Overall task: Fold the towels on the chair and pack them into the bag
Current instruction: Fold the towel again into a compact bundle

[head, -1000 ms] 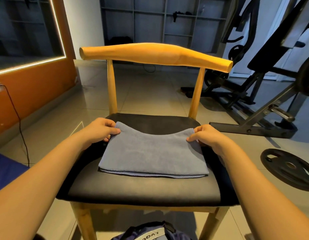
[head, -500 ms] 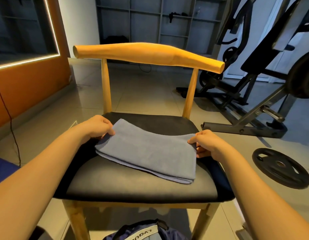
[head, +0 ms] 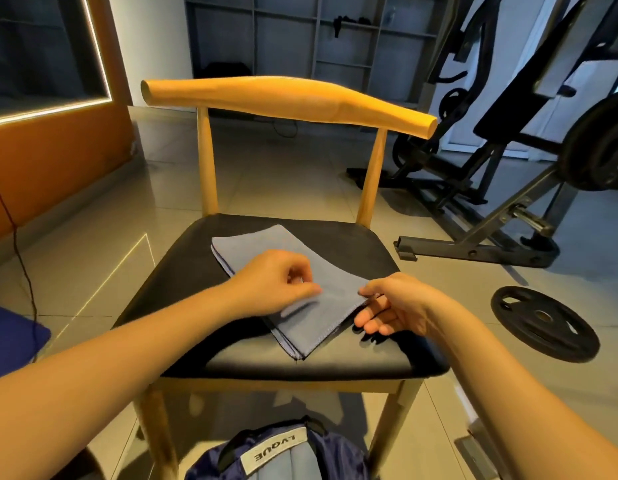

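Your left hand rests on the folded grey-blue towel with its fingers curled in. The thumb and forefinger are closed on the top layer, and a small ridge of cloth rises just under them. Just beside that grip, your right hand pinches the towel's near right edge between thumb and forefinger, and its other fingers hang loosely curled, palm up, under the cloth. The towel lies flat and aslant on the black seat of the chair, reaching from both grips away to the far left. Below your hands, on the floor before the chair, stands the blue bag. A weight plate lies well apart, right of your right hand.
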A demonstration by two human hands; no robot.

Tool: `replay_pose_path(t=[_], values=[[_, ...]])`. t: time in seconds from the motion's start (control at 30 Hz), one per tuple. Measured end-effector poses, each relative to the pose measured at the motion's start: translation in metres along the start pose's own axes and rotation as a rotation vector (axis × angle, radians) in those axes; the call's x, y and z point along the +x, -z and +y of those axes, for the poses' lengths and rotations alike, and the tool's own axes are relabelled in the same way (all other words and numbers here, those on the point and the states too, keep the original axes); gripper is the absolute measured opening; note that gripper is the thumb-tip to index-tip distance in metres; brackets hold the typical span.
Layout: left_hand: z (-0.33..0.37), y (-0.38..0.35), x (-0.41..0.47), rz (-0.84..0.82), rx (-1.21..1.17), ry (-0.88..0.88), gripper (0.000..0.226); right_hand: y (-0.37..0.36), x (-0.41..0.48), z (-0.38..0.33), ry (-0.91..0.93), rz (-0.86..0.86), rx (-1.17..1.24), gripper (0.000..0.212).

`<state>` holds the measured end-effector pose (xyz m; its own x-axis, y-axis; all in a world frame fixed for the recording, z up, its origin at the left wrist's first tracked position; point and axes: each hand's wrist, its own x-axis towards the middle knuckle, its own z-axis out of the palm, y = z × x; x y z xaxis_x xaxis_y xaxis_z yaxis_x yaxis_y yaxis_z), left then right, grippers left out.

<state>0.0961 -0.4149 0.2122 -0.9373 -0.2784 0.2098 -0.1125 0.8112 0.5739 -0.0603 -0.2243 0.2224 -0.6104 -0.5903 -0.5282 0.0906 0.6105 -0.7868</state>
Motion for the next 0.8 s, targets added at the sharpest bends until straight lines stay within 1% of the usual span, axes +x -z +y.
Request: replay_pose_path(t=[0.03, 0.07, 0.13, 0.17, 0.23, 0.33, 0.4, 0.5, 0.57, 0.6, 0.63, 0.67, 0.73, 0.8], values=[[0.012, -0.007, -0.013, -0.071, 0.048, -0.034, 0.031, -0.001, -0.002, 0.002, 0.008, 0.014, -0.01, 0.026], [0.02, -0.014, -0.023, -0.112, 0.153, -0.071, 0.043, -0.003, -0.003, 0.003, 0.015, 0.032, -0.021, 0.027], [0.025, -0.028, -0.04, -0.104, 0.432, -0.148, 0.062, -0.005, -0.008, 0.005, 0.024, 0.068, -0.036, 0.027], [0.026, -0.033, -0.046, -0.086, 0.515, -0.178, 0.064, -0.005, -0.011, 0.006, 0.029, 0.084, -0.044, 0.027], [0.025, -0.039, -0.055, -0.063, 0.543, -0.219, 0.059, -0.005, -0.015, 0.008, 0.037, 0.109, -0.075, 0.026], [0.02, -0.036, -0.063, -0.042, 0.484, -0.271, 0.04, -0.005, -0.021, 0.009, 0.043, 0.118, -0.132, 0.026], [0.017, -0.034, -0.066, -0.019, 0.482, -0.315, 0.028, -0.004, -0.024, 0.008, 0.034, 0.095, -0.145, 0.025], [0.013, -0.035, -0.068, 0.006, 0.579, -0.39, 0.014, 0.001, -0.026, 0.007, -0.024, 0.021, -0.088, 0.025], [0.012, -0.038, -0.069, 0.023, 0.677, -0.42, 0.01, 0.002, -0.028, 0.008, -0.044, -0.015, -0.072, 0.027], [0.013, -0.038, -0.07, 0.028, 0.676, -0.41, 0.009, 0.002, -0.03, 0.009, -0.034, -0.013, -0.099, 0.027], [0.014, -0.037, -0.071, 0.036, 0.625, -0.371, 0.007, 0.001, -0.032, 0.011, -0.001, 0.007, -0.155, 0.027], [0.016, -0.033, -0.072, 0.044, 0.525, -0.305, 0.005, 0.0, -0.033, 0.014, 0.067, 0.05, -0.229, 0.028], [0.017, -0.022, -0.071, 0.026, 0.247, -0.121, 0.002, -0.002, -0.033, 0.021, 0.304, 0.17, -0.382, 0.031], [0.013, -0.008, -0.068, -0.044, 0.005, 0.029, 0.009, 0.0, -0.035, 0.025, 0.598, 0.351, -0.556, 0.029]])
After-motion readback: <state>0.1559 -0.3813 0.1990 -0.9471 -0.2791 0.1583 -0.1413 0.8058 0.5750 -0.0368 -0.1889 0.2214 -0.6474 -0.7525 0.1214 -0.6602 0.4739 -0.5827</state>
